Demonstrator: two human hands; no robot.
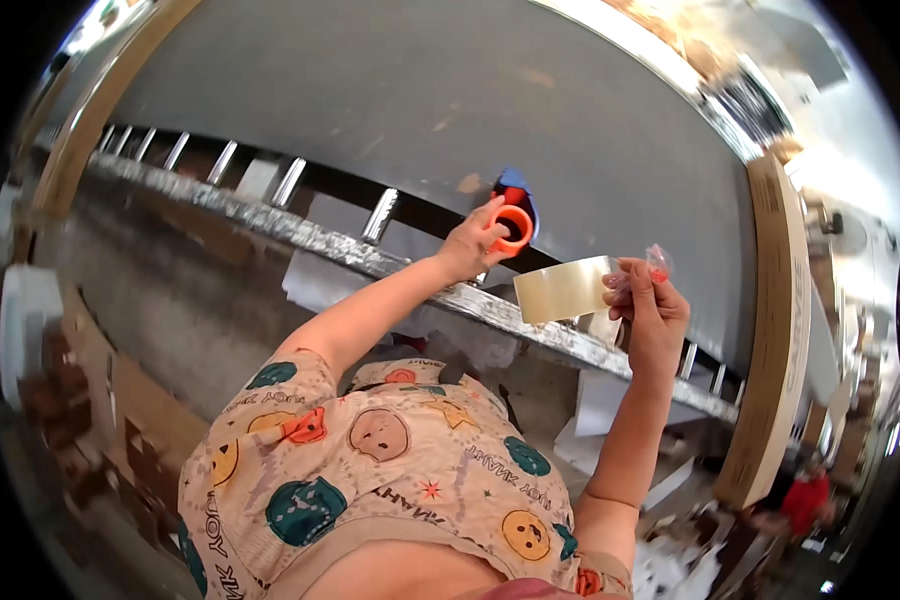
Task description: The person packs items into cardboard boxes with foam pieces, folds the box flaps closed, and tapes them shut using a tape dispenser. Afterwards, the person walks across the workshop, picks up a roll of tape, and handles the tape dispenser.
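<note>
My left hand (472,243) is closed on a tape dispenser (515,232) with an orange ring-shaped hub and a blue frame, held just above the edge of the grey surface. To its right, my right hand (650,310) grips what looks like a roll of clear, yellowish packing tape (565,290), seen side-on. Crumpled clear film (656,262) sticks out at the fingertips of that hand. Between the dispenser and the tape there is a small gap. The fingers of my right hand hide one end of the tape.
A wide grey surface (370,90) spreads ahead of me. Metal rollers (380,215) line its near side, behind a worn metal rail (300,230). Long cardboard pieces stand at the right (773,330) and left (110,105). Scraps and cardboard lie on the floor below.
</note>
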